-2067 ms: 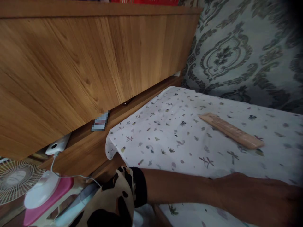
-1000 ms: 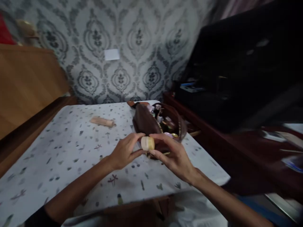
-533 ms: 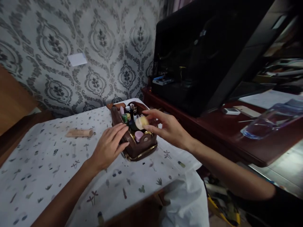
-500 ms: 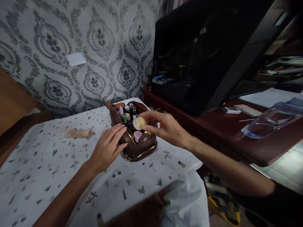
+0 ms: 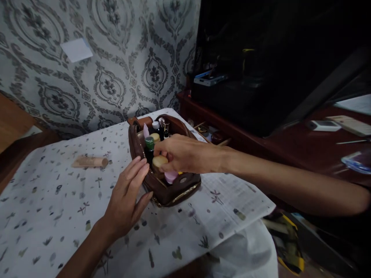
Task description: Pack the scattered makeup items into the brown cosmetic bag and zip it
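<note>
A brown pouch [image 5: 174,190] stands unzipped on the patterned white cloth [image 5: 52,200], filled with small bottles and jars. My right hand [image 5: 185,154] reaches over it from the right, fingers pinched on a small beige round jar [image 5: 159,161] just inside the pouch's near left side. My left hand [image 5: 127,197] rests against the pouch's left wall, fingers straight and together, holding nothing. A green-capped bottle [image 5: 149,143] and a pink-lidded jar [image 5: 171,177] sit beside the beige jar.
A beige tube [image 5: 89,162] lies on the cloth to the left. A dark red wooden desk [image 5: 261,143] with a large black case [image 5: 275,58] stands at the right. Patterned wallpaper [image 5: 116,58] runs behind. The cloth's near right corner hangs over the edge.
My right hand has lowered the beige jar from above the pouch into its near left side. My left hand stays on the pouch's left wall. The view has moved closer.
</note>
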Tool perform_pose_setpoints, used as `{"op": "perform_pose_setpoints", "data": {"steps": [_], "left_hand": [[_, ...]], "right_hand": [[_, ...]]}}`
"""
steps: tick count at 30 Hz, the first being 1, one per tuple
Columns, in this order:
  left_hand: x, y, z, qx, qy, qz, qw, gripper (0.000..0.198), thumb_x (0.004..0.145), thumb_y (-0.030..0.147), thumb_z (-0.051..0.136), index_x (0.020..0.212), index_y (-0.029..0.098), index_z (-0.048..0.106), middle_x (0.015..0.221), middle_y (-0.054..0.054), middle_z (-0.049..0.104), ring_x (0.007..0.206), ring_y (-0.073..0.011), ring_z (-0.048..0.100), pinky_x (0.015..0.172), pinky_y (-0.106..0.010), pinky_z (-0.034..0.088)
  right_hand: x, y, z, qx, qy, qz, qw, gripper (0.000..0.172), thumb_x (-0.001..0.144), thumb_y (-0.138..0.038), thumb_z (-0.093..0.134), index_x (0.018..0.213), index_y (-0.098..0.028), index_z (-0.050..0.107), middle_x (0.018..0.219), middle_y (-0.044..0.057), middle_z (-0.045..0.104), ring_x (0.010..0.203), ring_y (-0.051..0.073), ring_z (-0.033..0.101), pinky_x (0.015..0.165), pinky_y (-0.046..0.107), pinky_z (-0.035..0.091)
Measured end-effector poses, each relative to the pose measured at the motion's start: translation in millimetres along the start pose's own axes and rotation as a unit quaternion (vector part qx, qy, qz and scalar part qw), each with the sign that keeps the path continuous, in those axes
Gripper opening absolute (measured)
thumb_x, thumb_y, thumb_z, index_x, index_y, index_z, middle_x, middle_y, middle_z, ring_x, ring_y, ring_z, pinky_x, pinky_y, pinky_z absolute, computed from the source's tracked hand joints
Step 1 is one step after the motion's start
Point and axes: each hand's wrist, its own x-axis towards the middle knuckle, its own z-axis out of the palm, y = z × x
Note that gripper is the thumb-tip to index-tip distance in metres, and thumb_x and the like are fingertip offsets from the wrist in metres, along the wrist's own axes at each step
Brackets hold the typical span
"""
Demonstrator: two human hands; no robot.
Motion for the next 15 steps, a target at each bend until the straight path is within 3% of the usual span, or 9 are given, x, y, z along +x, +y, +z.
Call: {"op": "perform_pose_setpoints", "data": {"steps": [8, 12, 15], "left_hand": [[2, 0, -0.6, -0.008, -0.004, 0.011, 1.000, 0.067, 0.103, 0.019, 0.052, 0.163, 0.016, 0.024, 0.150, -0.019, 0.049, 0.152, -0.0296, 0.035, 0.122, -0.048, 0.039], [1, -2, -0.9, -0.010, -0.007, 0.014, 1.000, 0.067, 0.103, 0.020, 0.053, 0.163, 0.016, 0.024, 0.152, -0.019, 0.048, 0.153, -0.0288, 0.035, 0.123, -0.046, 0.038], [1, -3, -1.2, -0.008, -0.010, 0.014, 1.000, 0.067, 0.102, 0.020, 0.054, 0.162, 0.014, 0.025, 0.153, -0.019, 0.047, 0.153, -0.0286, 0.034, 0.124, -0.044, 0.037]], "right_hand": [[7, -1, 1, -0.041, -0.006, 0.014, 0.999, 0.009, 0.085, -0.024, 0.074, 0.092, -0.017, 0.073, 0.083, 0.002, 0.068, 0.079, 0.017, 0.060, 0.066, 0.026, 0.035], [0, 7, 1, -0.019, 0.054, -0.012, 0.998, 0.011, 0.089, -0.019, 0.069, 0.099, -0.018, 0.073, 0.089, 0.002, 0.069, 0.082, 0.016, 0.061, 0.073, 0.025, 0.039], [-9, 11, -4, -0.001, 0.102, -0.026, 0.994, 0.013, 0.093, -0.016, 0.061, 0.094, -0.017, 0.074, 0.084, 0.001, 0.068, 0.077, 0.014, 0.059, 0.071, 0.025, 0.039]]}}
